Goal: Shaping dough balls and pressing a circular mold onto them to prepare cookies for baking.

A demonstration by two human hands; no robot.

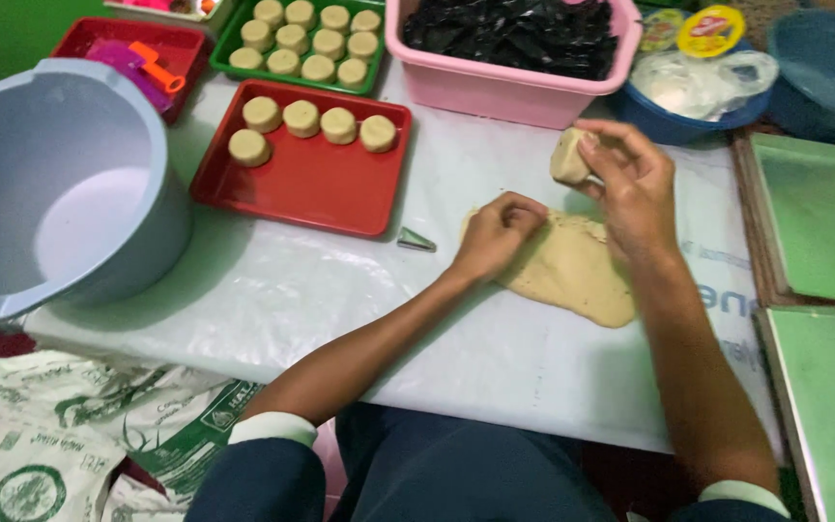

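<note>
1. The right hand (630,179) holds a small lump of dough (568,157); its fingers curl around it, above the table (292,290).
2. The left hand (497,232) presses the flat dough (572,271) with its fingers bent tight, near the table's middle.
3. A red tray (311,184) with four round dough pieces (302,119) sits toward the far left edge.

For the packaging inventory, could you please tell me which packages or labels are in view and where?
Printed sacks: bottom left below the table edge, crumpled, white with green round emblems.
Labelled lid: top right above the blue bowl, round, yellow with a red patch.
Table cover: right part, white with faint blue print.
</note>
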